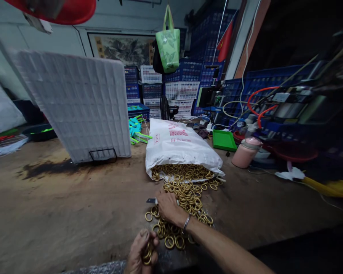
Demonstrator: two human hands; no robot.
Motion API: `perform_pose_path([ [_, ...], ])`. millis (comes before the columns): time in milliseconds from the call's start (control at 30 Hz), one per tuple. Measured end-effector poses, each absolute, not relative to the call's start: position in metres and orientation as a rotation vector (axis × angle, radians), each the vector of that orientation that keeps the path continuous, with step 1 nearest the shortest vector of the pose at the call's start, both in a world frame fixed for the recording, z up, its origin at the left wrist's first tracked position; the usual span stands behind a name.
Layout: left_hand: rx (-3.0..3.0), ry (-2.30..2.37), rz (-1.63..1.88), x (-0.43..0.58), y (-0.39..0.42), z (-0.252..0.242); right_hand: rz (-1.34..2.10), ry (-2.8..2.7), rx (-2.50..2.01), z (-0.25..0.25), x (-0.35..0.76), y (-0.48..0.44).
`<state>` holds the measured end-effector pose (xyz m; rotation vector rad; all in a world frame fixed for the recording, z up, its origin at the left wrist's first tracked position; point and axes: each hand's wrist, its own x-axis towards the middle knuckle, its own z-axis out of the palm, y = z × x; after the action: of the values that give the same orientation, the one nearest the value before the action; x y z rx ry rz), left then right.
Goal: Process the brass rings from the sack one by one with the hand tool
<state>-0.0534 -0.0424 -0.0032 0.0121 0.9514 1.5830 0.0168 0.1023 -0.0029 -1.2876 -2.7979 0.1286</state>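
Note:
A white sack [175, 146] lies on the brown workbench [74, 213] with its mouth toward me, and several brass rings [188, 190] spill out of it in a pile. My right hand [168, 207] rests palm down on the near left part of that pile, fingers curled over the rings; a bracelet sits on its wrist. My left hand [140, 253] is at the bench's near edge, closed around a small stack of brass rings [147, 254].
A white ribbed panel [74, 102] leans on a black stand at the left. Turquoise plastic parts [135, 129], a green tray [223, 140], a pink jug [246, 152], hoses and a machine stand at the right. Blue and white crates are stacked behind.

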Motion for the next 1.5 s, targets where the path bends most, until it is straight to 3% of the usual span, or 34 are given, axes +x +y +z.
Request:
perform_pose_path([
  [133,0.063,0.986,1.587,-0.056,-0.038,0.005,0.247,-2.701,-1.215,0.009,0.026,0.097],
  [433,0.391,1.199,1.675,-0.039,-0.029,0.006,1.536,-2.113,-1.085,0.044,0.059,0.064],
  [700,0.831,1.345,1.691,-0.029,-0.033,0.009,2.051,-1.695,-1.079,0.029,0.068,0.05],
  [800,0.862,1.399,1.684,-0.027,-0.035,0.014,2.011,-1.699,-1.105,0.033,0.072,0.049],
  [1133,0.935,1.508,1.654,-0.022,-0.031,0.019,1.32,-2.096,-1.072,0.043,0.087,0.041],
  [1500,0.578,1.25,1.351,-0.021,-0.026,0.017,1.762,-1.714,-1.093,0.027,0.08,0.051],
])
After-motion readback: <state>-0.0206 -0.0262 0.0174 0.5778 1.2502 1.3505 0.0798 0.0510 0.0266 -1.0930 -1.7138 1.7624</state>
